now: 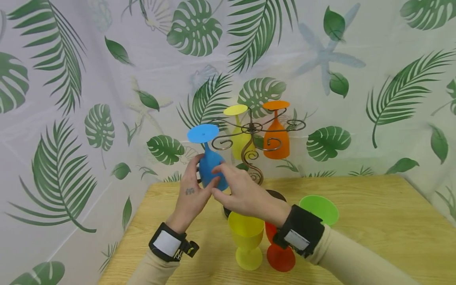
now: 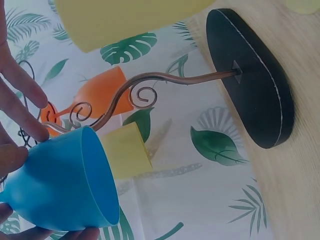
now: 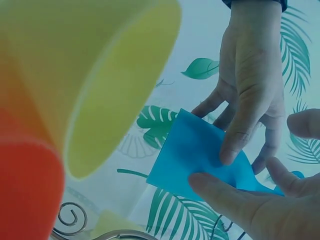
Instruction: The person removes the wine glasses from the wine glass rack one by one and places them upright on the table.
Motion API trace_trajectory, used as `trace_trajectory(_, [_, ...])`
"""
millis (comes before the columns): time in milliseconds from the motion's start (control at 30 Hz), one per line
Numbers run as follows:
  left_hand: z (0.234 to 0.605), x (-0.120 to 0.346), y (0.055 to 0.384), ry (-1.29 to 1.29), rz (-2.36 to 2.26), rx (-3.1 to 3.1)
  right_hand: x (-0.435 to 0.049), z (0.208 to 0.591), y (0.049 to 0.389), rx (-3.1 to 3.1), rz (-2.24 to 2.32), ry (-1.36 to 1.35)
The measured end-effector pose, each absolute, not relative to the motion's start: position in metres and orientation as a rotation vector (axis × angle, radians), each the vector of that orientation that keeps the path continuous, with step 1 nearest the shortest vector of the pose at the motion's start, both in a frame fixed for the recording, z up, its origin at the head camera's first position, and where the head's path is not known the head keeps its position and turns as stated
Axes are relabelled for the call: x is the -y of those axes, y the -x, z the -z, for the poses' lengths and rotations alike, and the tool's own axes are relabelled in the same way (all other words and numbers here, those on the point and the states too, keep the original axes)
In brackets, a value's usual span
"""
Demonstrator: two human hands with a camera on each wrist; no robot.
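Upside down in my left hand (image 1: 192,194) is a blue plastic goblet (image 1: 210,158); thumb and fingers grip its bowl from both sides. My right hand (image 1: 246,192) touches the bowl from the right with a fingertip, its other fingers apart from it in the right wrist view. The goblet's foot is beside the left curled arm of a metal wire glass rack (image 1: 251,127). On the rack, a yellow goblet (image 1: 236,110) and an orange goblet (image 1: 277,138) hang upside down. In the left wrist view, the blue bowl (image 2: 60,180) shows its open rim.
The rack's dark base (image 2: 250,80) stands on the wooden table (image 1: 374,221). Nearer me, an upright yellow goblet (image 1: 246,237) and a red goblet (image 1: 281,257) stand side by side. A green goblet (image 1: 320,209) is to their right, partly behind my right wrist. Leaf-patterned cloth (image 1: 356,99) hangs behind.
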State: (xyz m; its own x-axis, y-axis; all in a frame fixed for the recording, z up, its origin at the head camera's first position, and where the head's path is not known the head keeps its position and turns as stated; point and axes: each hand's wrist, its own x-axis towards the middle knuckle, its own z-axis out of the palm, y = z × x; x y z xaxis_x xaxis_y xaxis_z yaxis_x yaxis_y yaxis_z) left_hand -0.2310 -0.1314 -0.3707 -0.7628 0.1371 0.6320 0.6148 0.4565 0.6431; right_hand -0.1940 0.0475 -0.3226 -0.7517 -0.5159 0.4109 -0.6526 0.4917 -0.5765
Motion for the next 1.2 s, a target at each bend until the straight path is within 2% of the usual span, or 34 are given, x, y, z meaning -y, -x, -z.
trace_trajectory(600, [0.363, 0.135, 0.198, 0.626, 1.195, 2.181, -0.063, 0.317, 0.158, 2.467, -1.101, -1.000])
trace_trajectory(867, [0.357, 0.139, 0.188, 0.749, 1.250, 2.157, -0.074, 0.325, 0.148, 2.329, -0.959, -1.022])
trace_trajectory(1200, [0.361, 0.142, 0.179, 0.993, 1.471, 2.097, -0.098, 0.331, 0.154, 1.993, -0.643, -1.222])
